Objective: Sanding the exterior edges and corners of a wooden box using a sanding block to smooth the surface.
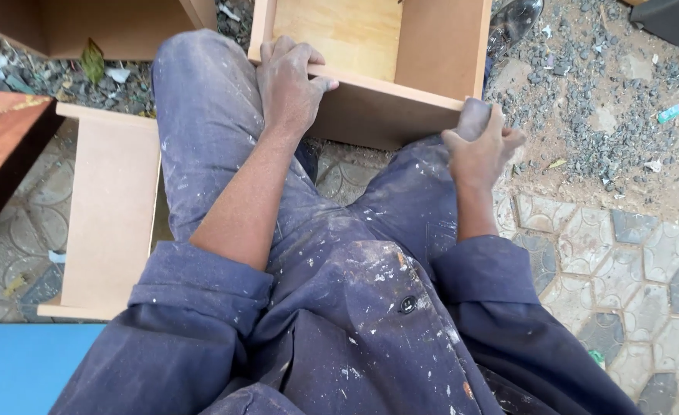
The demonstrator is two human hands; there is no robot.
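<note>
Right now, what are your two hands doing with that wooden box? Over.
Left hand gripping the front edge of the wooden box. Right hand pressing a grey sanding pad on its right corner. Knees close beneath, nothing blocking.

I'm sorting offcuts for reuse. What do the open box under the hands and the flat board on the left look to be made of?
The box looks like fibreboard: smooth, matte, tan walls without grain; its bottom panel shows faint yellowish grain, likely plywood. The left hand grips its front wall. The flat board has the same grainless matte tan face, probably unfinished fibreboard too.
</note>
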